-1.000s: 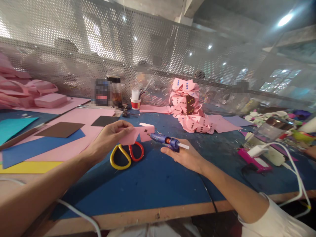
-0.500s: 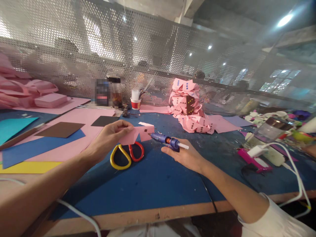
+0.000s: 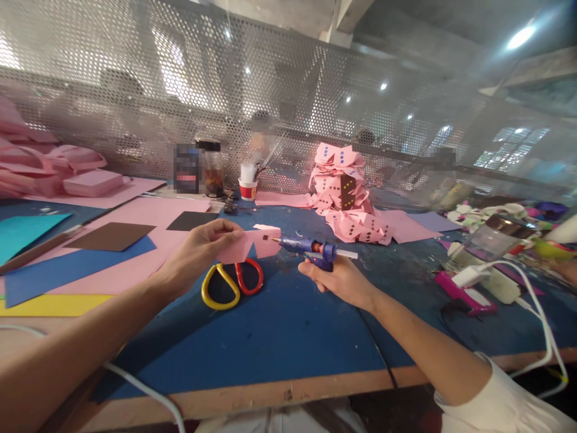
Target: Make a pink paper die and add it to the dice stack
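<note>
Between the fingers of my left hand is a folded pink paper piece with a small dark square on its right part. My right hand grips a blue hot glue gun, a pale glue stick poking out of its back. The gun's nozzle points left, at or very close to the paper's right edge; whether they touch I cannot tell. Below the paper lie scissors with one yellow and one red handle loop, their blades hidden.
A stack of pink pieces with dotted squares stands behind my hands. Coloured sheets lie left. At the back are a lidded jar and a paper cup. A clear jar and white cables are right.
My right hand has drawn the glue gun slightly to the right and levelled it. My left hand and the pink paper have hardly moved.
</note>
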{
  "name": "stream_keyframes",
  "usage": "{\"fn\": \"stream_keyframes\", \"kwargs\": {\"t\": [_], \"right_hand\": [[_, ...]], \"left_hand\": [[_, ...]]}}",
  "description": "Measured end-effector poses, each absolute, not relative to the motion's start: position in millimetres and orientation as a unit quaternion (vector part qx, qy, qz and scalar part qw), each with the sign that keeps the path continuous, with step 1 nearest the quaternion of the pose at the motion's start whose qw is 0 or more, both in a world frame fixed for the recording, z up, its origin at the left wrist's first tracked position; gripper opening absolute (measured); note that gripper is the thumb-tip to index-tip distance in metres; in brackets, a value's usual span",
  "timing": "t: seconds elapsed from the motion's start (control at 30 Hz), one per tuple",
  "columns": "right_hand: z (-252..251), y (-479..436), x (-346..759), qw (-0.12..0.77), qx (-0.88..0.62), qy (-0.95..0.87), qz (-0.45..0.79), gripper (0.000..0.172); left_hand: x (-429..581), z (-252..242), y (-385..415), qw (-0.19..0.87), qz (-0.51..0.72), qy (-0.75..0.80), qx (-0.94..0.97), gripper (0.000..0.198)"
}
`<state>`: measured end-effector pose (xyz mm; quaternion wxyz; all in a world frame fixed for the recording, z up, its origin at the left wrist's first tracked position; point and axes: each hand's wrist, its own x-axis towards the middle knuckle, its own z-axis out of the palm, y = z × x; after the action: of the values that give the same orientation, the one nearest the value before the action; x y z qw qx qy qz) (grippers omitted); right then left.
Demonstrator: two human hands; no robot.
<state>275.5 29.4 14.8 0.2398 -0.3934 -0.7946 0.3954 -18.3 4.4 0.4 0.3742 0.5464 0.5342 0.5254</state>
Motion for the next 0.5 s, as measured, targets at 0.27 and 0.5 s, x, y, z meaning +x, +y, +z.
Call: {"fn": "stream_keyframes", "kwargs": {"t": [0.27,0.5], "right_hand": [[8.6,44.7,276.2,0.319,-0.335,-0.75,0.473,0.04],[-2.2,73.2,288.1,0.325,-0.418,-0.745,0.406,0.041]], "left_hand": [[-19.3,2.5,4.3,0.383,0.539,0.535,0.526,0.037],[-27.4,-3.9,8.5,0.383,0.546,0.546,0.507,0.036]]}}
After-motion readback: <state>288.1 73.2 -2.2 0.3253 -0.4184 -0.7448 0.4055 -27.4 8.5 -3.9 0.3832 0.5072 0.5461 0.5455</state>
